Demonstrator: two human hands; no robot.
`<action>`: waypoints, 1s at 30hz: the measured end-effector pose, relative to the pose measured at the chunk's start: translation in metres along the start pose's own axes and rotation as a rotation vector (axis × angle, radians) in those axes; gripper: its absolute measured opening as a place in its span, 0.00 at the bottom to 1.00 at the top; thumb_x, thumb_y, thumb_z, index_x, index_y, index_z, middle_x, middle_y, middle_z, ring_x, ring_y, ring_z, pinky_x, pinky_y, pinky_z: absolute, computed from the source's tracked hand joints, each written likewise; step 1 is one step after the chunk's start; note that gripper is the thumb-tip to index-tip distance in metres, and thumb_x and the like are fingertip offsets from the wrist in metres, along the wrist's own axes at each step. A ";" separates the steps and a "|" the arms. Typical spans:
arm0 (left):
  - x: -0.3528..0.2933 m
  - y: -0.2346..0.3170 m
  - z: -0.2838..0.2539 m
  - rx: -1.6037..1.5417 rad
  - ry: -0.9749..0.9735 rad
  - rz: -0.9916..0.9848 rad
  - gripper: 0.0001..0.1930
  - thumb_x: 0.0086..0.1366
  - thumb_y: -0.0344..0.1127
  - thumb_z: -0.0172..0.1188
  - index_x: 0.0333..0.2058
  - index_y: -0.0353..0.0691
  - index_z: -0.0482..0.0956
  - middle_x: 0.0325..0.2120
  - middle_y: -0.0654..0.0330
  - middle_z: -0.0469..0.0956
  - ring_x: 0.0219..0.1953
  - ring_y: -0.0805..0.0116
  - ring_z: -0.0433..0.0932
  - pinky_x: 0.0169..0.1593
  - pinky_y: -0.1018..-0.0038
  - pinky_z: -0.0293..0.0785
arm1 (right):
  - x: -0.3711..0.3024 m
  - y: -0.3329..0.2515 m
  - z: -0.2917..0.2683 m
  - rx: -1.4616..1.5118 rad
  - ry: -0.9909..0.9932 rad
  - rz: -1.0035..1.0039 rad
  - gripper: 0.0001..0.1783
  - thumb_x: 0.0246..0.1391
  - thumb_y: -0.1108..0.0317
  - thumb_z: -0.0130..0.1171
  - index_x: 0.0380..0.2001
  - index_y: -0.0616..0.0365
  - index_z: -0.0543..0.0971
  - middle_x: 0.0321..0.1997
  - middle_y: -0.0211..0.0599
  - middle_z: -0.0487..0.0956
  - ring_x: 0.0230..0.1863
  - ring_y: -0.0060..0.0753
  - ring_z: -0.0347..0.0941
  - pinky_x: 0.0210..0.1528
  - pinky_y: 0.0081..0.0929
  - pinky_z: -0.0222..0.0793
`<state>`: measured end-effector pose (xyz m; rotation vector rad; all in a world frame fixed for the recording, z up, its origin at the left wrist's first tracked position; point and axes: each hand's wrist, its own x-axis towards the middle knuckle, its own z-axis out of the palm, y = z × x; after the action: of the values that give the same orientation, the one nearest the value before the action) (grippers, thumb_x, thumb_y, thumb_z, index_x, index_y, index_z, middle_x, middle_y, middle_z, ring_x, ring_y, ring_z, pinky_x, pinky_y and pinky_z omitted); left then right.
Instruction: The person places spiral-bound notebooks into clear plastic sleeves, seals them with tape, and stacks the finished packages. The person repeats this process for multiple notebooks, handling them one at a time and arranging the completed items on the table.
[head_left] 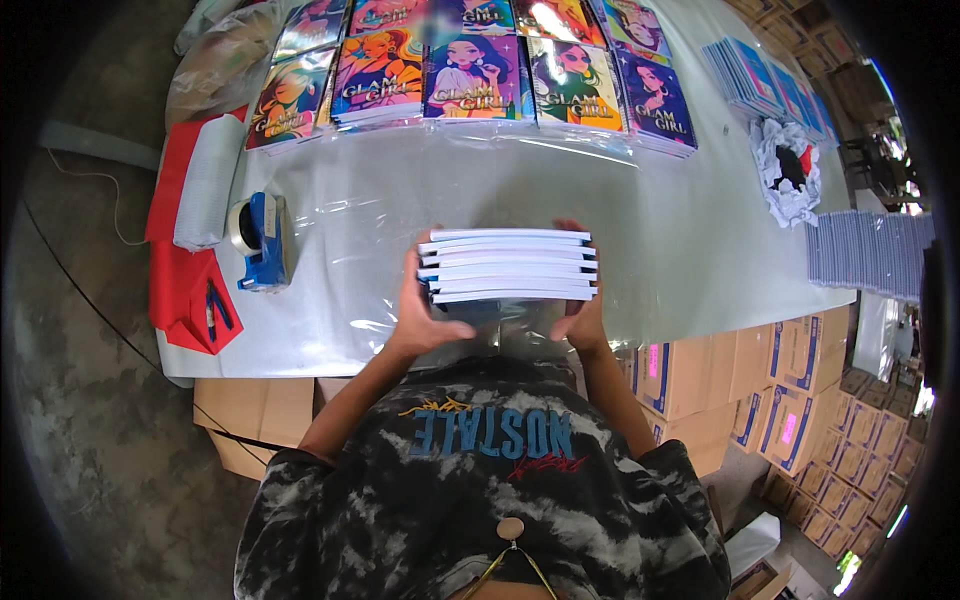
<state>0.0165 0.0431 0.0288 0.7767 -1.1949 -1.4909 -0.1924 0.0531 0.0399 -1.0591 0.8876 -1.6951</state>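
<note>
A stack of several notebooks (510, 266) with white page edges stands between my palms, at the near side of the covered table (370, 240). My left hand (416, 312) grips its left end, thumb pointing inward along the near side. At the opposite end my right hand (587, 312) holds it the same way. The books in the stack are slightly offset from one another. Most fingers are hidden behind the ends. Beyond the stack lie rows of notebook piles (475, 80) with colourful illustrated covers.
A blue tape dispenser (265, 245) stands at left, near a white roll (208, 180) and a red sheet (195, 300) with pens. At right are crumpled paper (785, 172), blue notebooks (750, 80) and a tall stack of books (865, 252). Cardboard boxes (700, 370) stand below the table edge.
</note>
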 end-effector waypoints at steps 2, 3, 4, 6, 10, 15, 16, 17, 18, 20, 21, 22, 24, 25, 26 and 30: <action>-0.005 -0.016 0.007 0.091 0.053 0.064 0.56 0.33 0.49 0.79 0.56 0.33 0.53 0.50 0.54 0.64 0.51 0.63 0.67 0.55 0.66 0.63 | -0.011 0.011 -0.008 -0.077 -0.028 0.168 0.62 0.13 0.50 0.80 0.55 0.60 0.58 0.50 0.36 0.67 0.53 0.32 0.65 0.55 0.30 0.62; -0.004 -0.020 0.009 0.082 0.067 0.083 0.54 0.33 0.49 0.79 0.55 0.33 0.54 0.50 0.53 0.64 0.51 0.63 0.67 0.55 0.66 0.63 | -0.018 0.021 -0.013 -0.170 0.018 0.149 0.63 0.12 0.49 0.80 0.55 0.59 0.57 0.49 0.36 0.68 0.52 0.32 0.66 0.54 0.30 0.64; -0.004 -0.024 0.009 0.071 0.085 0.106 0.53 0.34 0.49 0.79 0.54 0.33 0.55 0.50 0.53 0.64 0.51 0.63 0.67 0.54 0.66 0.64 | -0.020 0.027 -0.018 -0.182 -0.010 0.117 0.63 0.12 0.49 0.80 0.55 0.59 0.57 0.49 0.37 0.68 0.51 0.32 0.66 0.53 0.30 0.64; -0.003 -0.036 0.003 0.164 0.044 0.189 0.47 0.36 0.47 0.77 0.51 0.33 0.58 0.49 0.51 0.66 0.49 0.63 0.69 0.53 0.66 0.65 | -0.025 0.034 -0.025 -0.202 -0.070 0.056 0.63 0.13 0.50 0.80 0.55 0.59 0.56 0.48 0.38 0.68 0.51 0.32 0.67 0.53 0.30 0.65; -0.011 -0.097 -0.049 1.054 -0.210 0.362 0.39 0.39 0.47 0.75 0.47 0.33 0.68 0.42 0.51 0.74 0.46 0.66 0.72 0.51 0.66 0.66 | -0.031 0.060 -0.037 -0.385 -0.197 0.078 0.48 0.18 0.57 0.81 0.48 0.59 0.69 0.43 0.37 0.76 0.46 0.30 0.73 0.49 0.28 0.68; -0.010 -0.048 -0.022 0.763 0.061 -0.158 0.32 0.49 0.53 0.67 0.44 0.32 0.72 0.35 0.52 0.78 0.40 0.65 0.77 0.45 0.70 0.71 | -0.037 0.071 -0.056 -0.888 -0.201 0.022 0.36 0.27 0.57 0.77 0.43 0.60 0.75 0.37 0.40 0.80 0.39 0.36 0.77 0.44 0.31 0.71; -0.002 -0.028 -0.019 0.707 0.069 -0.202 0.33 0.50 0.54 0.66 0.44 0.31 0.72 0.34 0.51 0.78 0.40 0.64 0.77 0.44 0.70 0.71 | -0.023 0.038 -0.028 -0.728 -0.090 0.229 0.34 0.29 0.56 0.76 0.42 0.61 0.76 0.36 0.41 0.81 0.38 0.38 0.78 0.43 0.32 0.71; 0.003 -0.013 -0.016 0.642 0.067 -0.259 0.33 0.51 0.54 0.65 0.44 0.30 0.72 0.34 0.50 0.78 0.40 0.63 0.77 0.44 0.70 0.72 | -0.013 0.019 -0.014 -0.775 -0.062 0.247 0.31 0.34 0.51 0.72 0.38 0.63 0.78 0.33 0.43 0.81 0.37 0.42 0.78 0.41 0.33 0.71; 0.005 -0.006 -0.015 0.575 0.067 -0.322 0.33 0.52 0.55 0.64 0.45 0.29 0.71 0.34 0.49 0.79 0.40 0.62 0.78 0.43 0.70 0.72 | -0.010 0.015 -0.008 -0.790 -0.028 0.363 0.31 0.35 0.49 0.70 0.37 0.64 0.78 0.33 0.44 0.81 0.36 0.43 0.78 0.40 0.33 0.71; 0.023 -0.010 -0.024 0.634 0.064 -0.608 0.38 0.54 0.63 0.57 0.44 0.26 0.72 0.35 0.44 0.78 0.41 0.58 0.78 0.46 0.67 0.71 | 0.008 0.017 0.001 -0.810 0.034 0.565 0.33 0.37 0.43 0.67 0.35 0.65 0.79 0.31 0.47 0.80 0.34 0.46 0.78 0.38 0.34 0.70; 0.031 -0.025 -0.031 0.680 0.057 -0.712 0.39 0.54 0.65 0.54 0.43 0.25 0.73 0.35 0.44 0.78 0.41 0.57 0.78 0.46 0.66 0.71 | 0.016 0.023 -0.003 -0.943 -0.054 0.813 0.38 0.40 0.36 0.60 0.36 0.67 0.78 0.28 0.51 0.79 0.32 0.49 0.77 0.36 0.36 0.69; 0.039 -0.029 -0.031 0.726 0.042 -0.815 0.41 0.55 0.67 0.52 0.43 0.25 0.74 0.35 0.43 0.78 0.41 0.56 0.78 0.46 0.66 0.70 | 0.019 0.029 -0.007 -0.979 -0.079 0.837 0.39 0.41 0.35 0.59 0.35 0.67 0.78 0.28 0.52 0.79 0.33 0.50 0.77 0.37 0.37 0.69; 0.042 -0.029 -0.031 0.836 -0.002 -0.801 0.43 0.55 0.71 0.46 0.40 0.26 0.76 0.35 0.40 0.78 0.41 0.49 0.77 0.47 0.63 0.69 | 0.021 0.038 -0.012 -1.047 -0.134 0.893 0.40 0.43 0.33 0.55 0.35 0.68 0.78 0.28 0.53 0.79 0.33 0.51 0.76 0.38 0.40 0.68; 0.045 -0.026 -0.032 0.966 -0.035 -0.823 0.42 0.56 0.70 0.45 0.41 0.27 0.76 0.35 0.40 0.78 0.41 0.48 0.77 0.47 0.62 0.69 | 0.023 0.039 -0.015 -1.130 -0.172 0.894 0.38 0.45 0.35 0.53 0.36 0.66 0.78 0.31 0.54 0.79 0.36 0.52 0.76 0.41 0.42 0.67; 0.047 -0.022 -0.034 1.096 -0.069 -0.842 0.41 0.57 0.70 0.45 0.41 0.28 0.76 0.35 0.40 0.78 0.41 0.47 0.76 0.47 0.61 0.69 | 0.025 0.039 -0.019 -1.212 -0.211 0.895 0.37 0.48 0.36 0.51 0.36 0.65 0.79 0.33 0.55 0.78 0.39 0.53 0.75 0.44 0.45 0.66; 0.035 0.003 -0.051 1.401 0.269 -0.572 0.29 0.61 0.59 0.48 0.45 0.36 0.76 0.43 0.44 0.75 0.47 0.47 0.72 0.49 0.60 0.67 | 0.001 0.042 -0.074 -1.689 0.144 0.341 0.24 0.54 0.46 0.50 0.37 0.55 0.81 0.50 0.55 0.72 0.56 0.55 0.64 0.56 0.52 0.55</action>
<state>0.0541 -0.0051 0.0202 2.2991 -1.8235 -0.6775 -0.2478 0.0466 -0.0245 -1.5836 2.5418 -0.4154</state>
